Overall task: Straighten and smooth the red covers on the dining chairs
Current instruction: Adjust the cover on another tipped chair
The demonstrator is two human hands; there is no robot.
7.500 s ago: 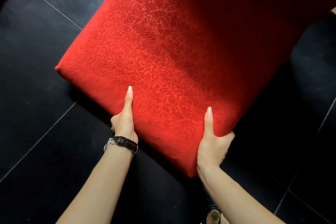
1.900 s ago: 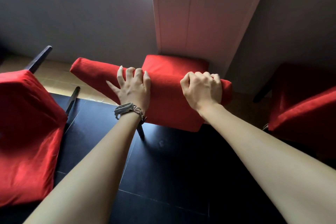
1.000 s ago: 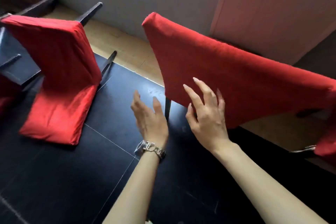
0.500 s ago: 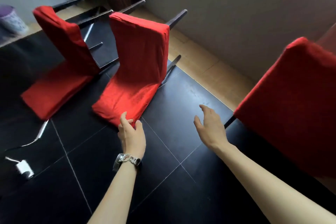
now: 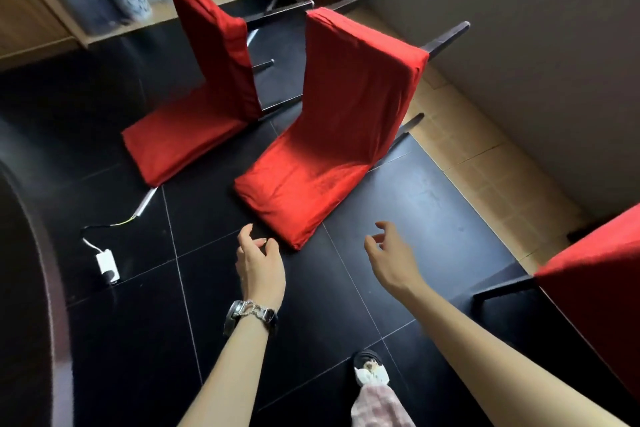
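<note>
Left hand (image 5: 259,265), right hand (image 5: 391,258) empty | red cover (image 5: 311,180) lengthwise toward them

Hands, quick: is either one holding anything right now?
Left hand: open, fingers loosely curled, holding nothing, near the red cover corner.
Right hand: open, relaxed, holding nothing.

matt red cloth covers (image 5: 346,107) on dark-legged chairs over glossy black floor tiles (image 5: 415,204).
</note>
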